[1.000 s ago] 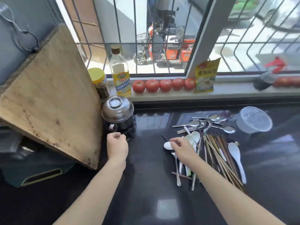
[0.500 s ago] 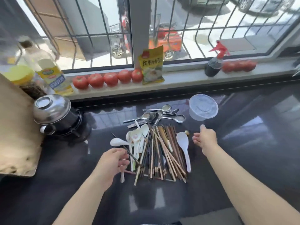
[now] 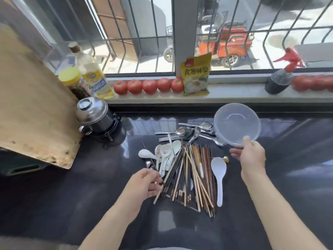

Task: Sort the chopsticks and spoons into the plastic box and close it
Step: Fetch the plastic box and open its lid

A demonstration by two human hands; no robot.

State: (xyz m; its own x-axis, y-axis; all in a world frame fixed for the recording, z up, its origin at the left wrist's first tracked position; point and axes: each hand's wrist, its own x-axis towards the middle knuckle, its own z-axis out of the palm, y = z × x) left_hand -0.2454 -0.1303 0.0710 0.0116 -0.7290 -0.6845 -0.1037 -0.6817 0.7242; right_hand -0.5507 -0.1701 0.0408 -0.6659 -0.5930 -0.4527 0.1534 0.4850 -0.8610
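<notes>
A heap of wooden chopsticks (image 3: 193,175) lies on the dark counter (image 3: 75,192). White ceramic spoons (image 3: 164,154) sit at its left, metal spoons (image 3: 187,131) behind it, and a white rice paddle (image 3: 218,175) at its right. My left hand (image 3: 144,184) pinches the near end of a dark chopstick at the heap's left edge. My right hand (image 3: 249,157) holds the near rim of the clear round plastic box (image 3: 237,123), which is tilted with its opening facing me and has nothing inside.
A steel pot with lid (image 3: 93,114) stands left of the heap, beside a leaning wooden cutting board (image 3: 30,105). On the sill are an oil bottle (image 3: 92,74), a yellow-lidded jar (image 3: 72,81), tomatoes (image 3: 149,86), a yellow packet (image 3: 195,76) and a spray bottle (image 3: 281,78).
My view swung right. My right hand reached the plastic box, took its rim and tilted it up. My left hand left the pot and came to the chopstick heap.
</notes>
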